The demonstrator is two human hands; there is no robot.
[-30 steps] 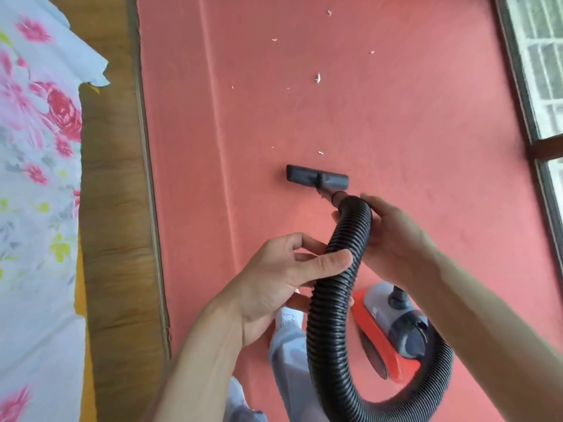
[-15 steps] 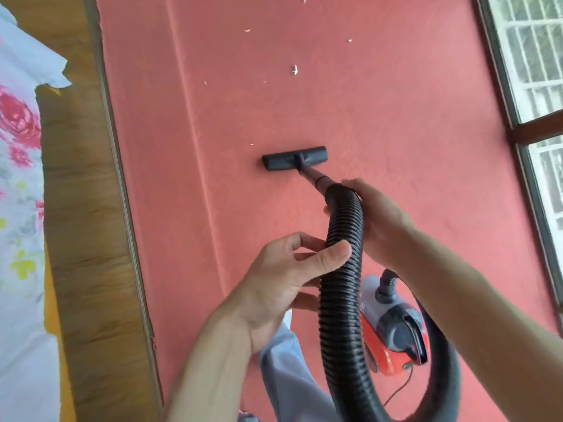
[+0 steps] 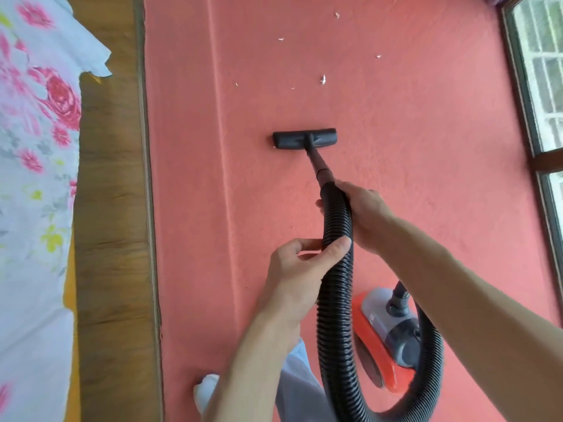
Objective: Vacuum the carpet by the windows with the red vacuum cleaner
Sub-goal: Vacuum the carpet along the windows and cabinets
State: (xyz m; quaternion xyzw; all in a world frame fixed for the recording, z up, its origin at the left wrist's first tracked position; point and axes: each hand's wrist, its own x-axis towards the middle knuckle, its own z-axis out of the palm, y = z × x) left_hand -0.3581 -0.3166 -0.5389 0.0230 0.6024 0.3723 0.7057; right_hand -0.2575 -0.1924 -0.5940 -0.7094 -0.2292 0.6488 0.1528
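Red plastic is showing on the vacuum cleaner (image 3: 387, 339), which is being left on the carpet (image 3: 426, 147) at about five o'clock of the view, just behind the arms. From its grey top a black ribbed hose (image 3: 336, 284) is being looped round at six o'clock and brought up through both hands — slack that is probably being kept so the body need not be dragged with every stroke. The hose is being clasped near its upper end by the right hand (image 3: 364, 213), fingers wrapped behind it, while the left hand (image 3: 300, 266) is being closed on it just below, thumb laid across the ribs; the two-handed hold seems meant to steer the short wand and press it down. At twelve o'clock from the hands the dark floor nozzle (image 3: 304, 138) is being held flat on the carpet, its long side set crosswise.

Beyond the nozzle, towards twelve and one o'clock, white scraps (image 3: 323, 79) are lying scattered and apart — judged to be the next thing to be reached, so the work looks only partly done. At three o'clock the windows (image 3: 545, 71) are bordering the carpet. At nine o'clock a strip of wooden floor (image 3: 112, 208) is being left bare beside the carpet edge, and past it a floral sheet (image 3: 33, 147) is lying. A socked foot (image 3: 205, 391) is being planted at six o'clock.
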